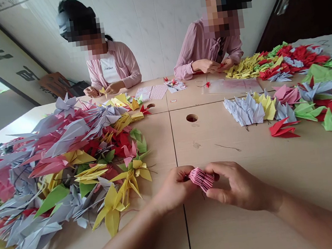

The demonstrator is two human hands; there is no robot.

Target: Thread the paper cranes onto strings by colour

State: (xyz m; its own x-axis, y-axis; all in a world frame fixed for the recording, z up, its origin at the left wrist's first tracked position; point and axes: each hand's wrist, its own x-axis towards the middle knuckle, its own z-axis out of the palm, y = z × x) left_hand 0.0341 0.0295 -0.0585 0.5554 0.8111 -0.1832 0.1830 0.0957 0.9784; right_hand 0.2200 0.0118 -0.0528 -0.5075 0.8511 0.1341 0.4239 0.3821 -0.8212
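Note:
A small pink bundle of folded paper (201, 179), its layers stacked tightly side by side with dark thread about them, is held above the table in front of me. My left hand (178, 185) grips its left end, fingers closed. On the other side, the thumb and fingers of my right hand (237, 186) pinch its right edge. A dark thread end hangs below the bundle. Left of my hands lies a big heap of paper cranes (73, 136) in grey-white, pink, yellow, green and red. One yellow paper flower shape (112, 210) is nearest my left forearm.
Two people in pink sleeves sit across the table (227, 230), handling small folded papers. More cranes (305, 99) lie at the right, with a red crane (284, 129) at their edge. A loose thread (228, 147) and a cable hole (192, 118) are beyond my hands.

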